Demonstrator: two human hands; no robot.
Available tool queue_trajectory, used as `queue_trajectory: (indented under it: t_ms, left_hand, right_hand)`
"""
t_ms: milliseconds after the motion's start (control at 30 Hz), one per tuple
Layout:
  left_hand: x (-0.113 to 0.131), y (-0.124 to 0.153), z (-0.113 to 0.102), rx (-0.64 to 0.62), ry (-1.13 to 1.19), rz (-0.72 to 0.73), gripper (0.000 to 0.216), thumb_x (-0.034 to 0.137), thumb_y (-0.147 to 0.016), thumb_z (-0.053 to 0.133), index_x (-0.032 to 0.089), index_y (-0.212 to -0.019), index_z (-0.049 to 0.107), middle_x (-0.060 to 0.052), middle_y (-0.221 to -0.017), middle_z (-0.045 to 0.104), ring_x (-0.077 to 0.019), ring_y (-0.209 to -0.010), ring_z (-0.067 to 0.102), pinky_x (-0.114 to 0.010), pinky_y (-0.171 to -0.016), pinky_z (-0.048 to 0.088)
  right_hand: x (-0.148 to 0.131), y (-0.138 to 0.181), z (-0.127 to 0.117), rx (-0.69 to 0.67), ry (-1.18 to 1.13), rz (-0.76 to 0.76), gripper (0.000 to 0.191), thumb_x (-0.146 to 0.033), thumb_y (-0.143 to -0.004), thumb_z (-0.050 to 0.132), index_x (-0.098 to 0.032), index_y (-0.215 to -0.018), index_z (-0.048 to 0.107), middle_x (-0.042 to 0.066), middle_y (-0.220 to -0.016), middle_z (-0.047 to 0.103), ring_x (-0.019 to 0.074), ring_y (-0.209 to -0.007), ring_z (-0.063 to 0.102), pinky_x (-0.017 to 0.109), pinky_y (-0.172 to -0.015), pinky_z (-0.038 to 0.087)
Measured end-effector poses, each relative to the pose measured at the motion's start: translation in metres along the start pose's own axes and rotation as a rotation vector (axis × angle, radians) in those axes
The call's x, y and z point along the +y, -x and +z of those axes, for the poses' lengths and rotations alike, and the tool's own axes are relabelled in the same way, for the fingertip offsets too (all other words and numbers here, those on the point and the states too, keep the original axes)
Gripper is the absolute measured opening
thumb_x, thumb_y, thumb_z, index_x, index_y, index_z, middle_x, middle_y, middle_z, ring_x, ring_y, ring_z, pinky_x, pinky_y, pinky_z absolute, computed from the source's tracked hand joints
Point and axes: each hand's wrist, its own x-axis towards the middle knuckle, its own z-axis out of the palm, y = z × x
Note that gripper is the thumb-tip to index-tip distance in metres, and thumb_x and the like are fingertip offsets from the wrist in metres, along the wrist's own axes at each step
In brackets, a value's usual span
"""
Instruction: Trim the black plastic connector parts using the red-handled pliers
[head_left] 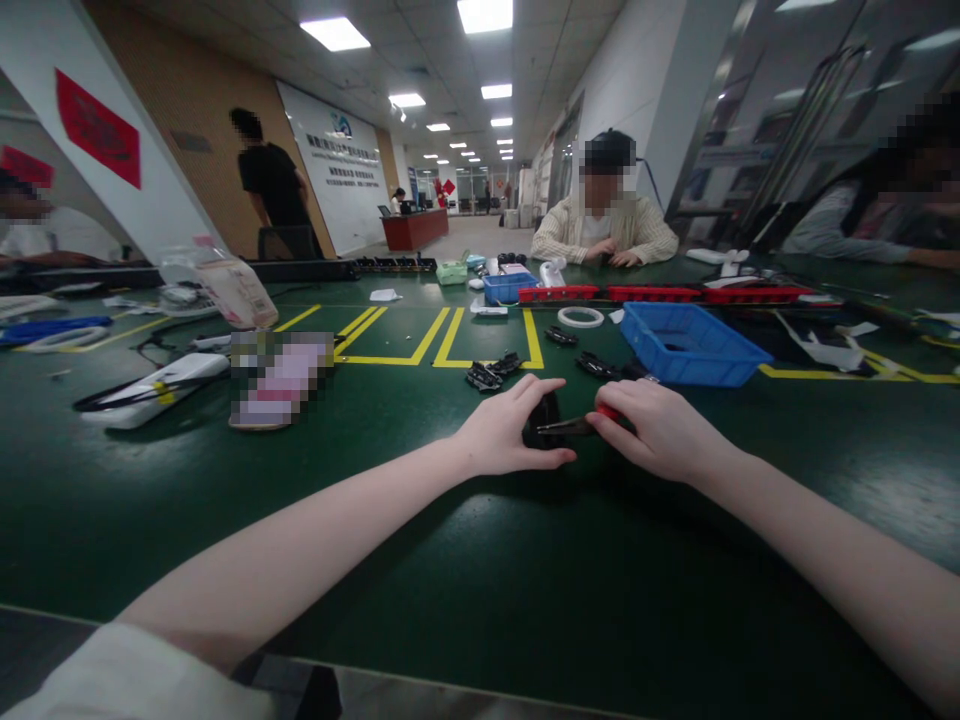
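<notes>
Near the middle of the green table (pixel 480 580), my left hand (pixel 495 432) grips a small black part (pixel 543 412) between thumb and fingers. The part's exact kind is hard to make out. My right hand (pixel 664 428) is closed around the red handles of a pair of pliers (pixel 571 427), whose narrow metal jaws point left and reach the black part. Whether the jaws grip it cannot be seen. Just beyond my hands lie several loose black plastic pieces (pixel 484 377), with another one (pixel 561 336) farther back and one (pixel 598 367) near my right hand.
A blue bin (pixel 694 350) stands beyond my right hand, beside a white ring (pixel 580 317). On the left are a white power strip (pixel 165 388), a blurred flat pinkish object (pixel 283 385) and a bottle (pixel 236 290). Across the table sits a person (pixel 604 215).
</notes>
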Motion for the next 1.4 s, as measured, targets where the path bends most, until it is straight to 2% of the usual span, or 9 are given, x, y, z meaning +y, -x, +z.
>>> queue_trajectory:
  t_ms: [167,633,767,967,1167,1400]
  left_hand:
    - [-0.002,-0.002,0.001,-0.01,-0.045,-0.018,0.082,0.057,-0.07,0.071,0.016,-0.134,0.039,-0.01,-0.114,0.054,-0.0256,-0.098,0.058,-0.039,-0.084,0.051]
    - [-0.002,-0.004,0.0,-0.139,-0.044,-0.053,0.065,0.058,-0.077,0.061,0.015,-0.125,0.052,-0.01,-0.114,0.063,-0.0262,-0.099,0.062,-0.036,-0.085,0.049]
    - [0.0,-0.003,-0.001,-0.115,-0.034,-0.039,0.061,0.055,-0.078,0.062,0.015,-0.123,0.051,-0.01,-0.114,0.062,-0.0255,-0.097,0.062,-0.036,-0.083,0.05]
    - [0.002,-0.001,0.001,0.009,-0.056,-0.042,0.069,0.05,-0.072,0.069,0.018,-0.127,0.044,-0.01,-0.115,0.056,-0.0262,-0.103,0.058,-0.038,-0.085,0.05]
    - [0.001,-0.003,0.003,0.02,-0.094,-0.037,0.074,0.052,-0.07,0.071,0.018,-0.129,0.042,-0.011,-0.113,0.056,-0.0282,-0.101,0.057,-0.041,-0.085,0.05]
    - [0.001,-0.004,0.003,-0.031,-0.143,-0.063,0.068,0.058,-0.077,0.063,0.014,-0.127,0.048,-0.012,-0.114,0.061,-0.029,-0.105,0.058,-0.044,-0.092,0.045]
  right_hand:
    - [-0.001,0.0,0.004,-0.047,-0.032,0.012,0.035,-0.041,-0.094,0.033,-0.02,-0.07,0.048,0.006,-0.068,0.058,0.0188,-0.063,0.052,0.031,-0.059,0.037]
    - [-0.003,0.0,0.009,-0.117,-0.154,0.073,0.037,-0.039,-0.095,0.029,-0.02,-0.071,0.05,0.006,-0.071,0.059,0.018,-0.064,0.051,0.031,-0.06,0.037]
    - [-0.002,-0.001,0.008,-0.116,-0.141,0.071,0.037,-0.04,-0.095,0.029,-0.02,-0.072,0.05,0.006,-0.072,0.059,0.019,-0.066,0.052,0.032,-0.061,0.037]
    - [-0.002,-0.002,0.008,-0.118,-0.145,0.08,0.036,-0.039,-0.094,0.029,-0.021,-0.068,0.046,0.006,-0.07,0.059,0.0187,-0.063,0.052,0.031,-0.059,0.037]
    - [-0.001,-0.001,0.009,-0.125,-0.162,0.107,0.037,-0.042,-0.094,0.031,-0.021,-0.067,0.047,0.006,-0.069,0.059,0.0188,-0.063,0.052,0.031,-0.058,0.037]
    - [0.006,-0.002,0.017,-0.106,-0.232,0.133,0.037,-0.042,-0.095,0.032,-0.021,-0.069,0.049,0.005,-0.072,0.058,0.0191,-0.067,0.052,0.032,-0.061,0.037]
